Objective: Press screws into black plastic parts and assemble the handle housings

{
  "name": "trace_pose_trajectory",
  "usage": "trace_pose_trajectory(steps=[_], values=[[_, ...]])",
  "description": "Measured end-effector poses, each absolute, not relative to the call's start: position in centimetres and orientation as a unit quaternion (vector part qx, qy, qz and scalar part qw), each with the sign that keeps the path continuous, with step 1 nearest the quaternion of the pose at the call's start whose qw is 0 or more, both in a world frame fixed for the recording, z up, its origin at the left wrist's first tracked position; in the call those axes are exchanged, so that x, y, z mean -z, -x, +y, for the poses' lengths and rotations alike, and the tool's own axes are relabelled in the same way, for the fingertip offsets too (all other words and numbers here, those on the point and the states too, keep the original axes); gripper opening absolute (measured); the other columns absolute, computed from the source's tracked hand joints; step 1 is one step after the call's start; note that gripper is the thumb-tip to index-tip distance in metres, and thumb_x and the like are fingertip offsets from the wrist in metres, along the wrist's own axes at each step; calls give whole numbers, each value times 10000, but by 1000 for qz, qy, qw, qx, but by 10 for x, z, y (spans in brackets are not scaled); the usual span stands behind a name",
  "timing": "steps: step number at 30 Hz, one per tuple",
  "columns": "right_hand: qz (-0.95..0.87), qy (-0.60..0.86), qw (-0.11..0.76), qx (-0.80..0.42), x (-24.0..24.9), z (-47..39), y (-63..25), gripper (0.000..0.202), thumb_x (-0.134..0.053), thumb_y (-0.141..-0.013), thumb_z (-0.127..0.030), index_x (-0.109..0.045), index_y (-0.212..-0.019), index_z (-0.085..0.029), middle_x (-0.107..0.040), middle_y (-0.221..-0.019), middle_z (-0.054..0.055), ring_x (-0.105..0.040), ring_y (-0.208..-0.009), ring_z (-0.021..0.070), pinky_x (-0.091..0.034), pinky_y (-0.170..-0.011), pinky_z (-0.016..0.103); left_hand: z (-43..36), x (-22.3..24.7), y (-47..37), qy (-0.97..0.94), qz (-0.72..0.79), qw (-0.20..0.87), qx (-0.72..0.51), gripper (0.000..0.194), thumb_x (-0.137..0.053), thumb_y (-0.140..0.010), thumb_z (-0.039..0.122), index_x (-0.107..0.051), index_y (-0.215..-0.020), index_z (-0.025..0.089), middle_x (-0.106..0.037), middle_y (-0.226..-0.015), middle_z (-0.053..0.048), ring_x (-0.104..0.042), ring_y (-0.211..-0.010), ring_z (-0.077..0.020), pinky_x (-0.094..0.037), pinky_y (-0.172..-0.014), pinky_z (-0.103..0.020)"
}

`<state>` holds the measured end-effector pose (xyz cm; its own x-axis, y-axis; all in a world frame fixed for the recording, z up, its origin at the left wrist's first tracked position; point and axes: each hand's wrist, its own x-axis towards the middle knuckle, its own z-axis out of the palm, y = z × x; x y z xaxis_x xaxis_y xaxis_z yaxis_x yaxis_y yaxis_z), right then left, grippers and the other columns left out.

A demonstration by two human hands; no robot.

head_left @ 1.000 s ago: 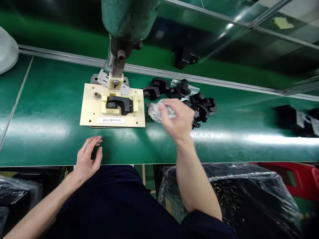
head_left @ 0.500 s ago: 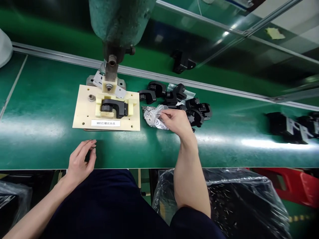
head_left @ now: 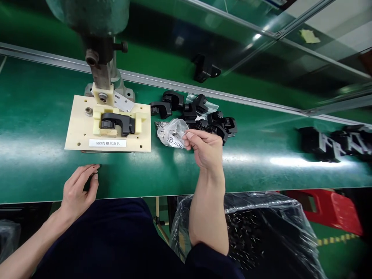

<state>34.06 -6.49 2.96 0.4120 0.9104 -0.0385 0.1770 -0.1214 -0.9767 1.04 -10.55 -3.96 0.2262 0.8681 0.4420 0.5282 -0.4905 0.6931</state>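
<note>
Right hand [head_left: 207,150] is pressing thumb and forefinger together by the plastic bag [head_left: 167,133], right of the MM3 screw jig [head_left: 76,130], covering less than a second ago; can't tell what's pinched. Left hand [head_left: 78,190] is curling loosely nearside of the jig, black hooked bracket [head_left: 126,124] still sitting in it.

**One line reads clearly**

Past the left grip [head_left: 79,188] and slightly to its right, a white label [head_left: 107,143] on the cream plate [head_left: 74,133] carries "MM3打螺丝治具" in black print. Just left of the right grip [head_left: 207,150], the clear plastic bag [head_left: 173,130] bears dark lettering [head_left: 175,143], too crumpled to read with certainty.
</note>
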Motion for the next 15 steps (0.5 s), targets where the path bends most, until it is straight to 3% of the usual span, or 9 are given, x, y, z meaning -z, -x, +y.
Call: trace_pose_trajectory(steps=[3,6,8,11,15], values=[[-542,629,512,-221,-29,-93,-302,142,-605,-816,-149,-737,-846,-192,-670,-640,0,-577,-495,107,-476,-437,244,-119,21,-24,-656,518,367,-407,178,-587,-853,123,-680,-988,191,-720,-903,-56,-694,-817,-177,-586,-730,-289],[-733,510,450,-1,-20,-121,-260,192,-603,-819,-33,-707,-907,-167,-703,-762,31,-634,-617,121,-505,-493,237,-127,-7,-42,-473,509,613,-375,129,-638,-863,220,-691,-975,186,-721,-838,-48,-688,-736,-157,-584,-668,-269],[-802,417,424,54,-12,-133,-241,160,-619,-823,-27,-683,-914,-142,-713,-825,52,-647,-680,131,-520,-517,236,-125,-22,-50,-347,463,735,-354,158,-688,-839,257,-690,-977,178,-708,-778,-37,-664,-678,-142,-572,-633,-263],[-830,350,431,41,-2,-139,-229,96,-598,-876,-76,-666,-917,-130,-715,-851,56,-643,-703,131,-539,-534,239,-117,-35,-49,-231,414,823,-314,233,-754,-783,223,-674,-996,169,-684,-735,-16,-646,-663,-126,-547,-613,-241],[-849,308,427,42,2,-134,-225,76,-620,-872,-83,-669,-893,-138,-718,-819,39,-629,-683,123,-546,-539,244,-113,-38,-37,-189,406,848,-284,290,-771,-743,145,-652,-1007,162,-654,-703,15,-608,-610,-95,-511,-588,-215]])
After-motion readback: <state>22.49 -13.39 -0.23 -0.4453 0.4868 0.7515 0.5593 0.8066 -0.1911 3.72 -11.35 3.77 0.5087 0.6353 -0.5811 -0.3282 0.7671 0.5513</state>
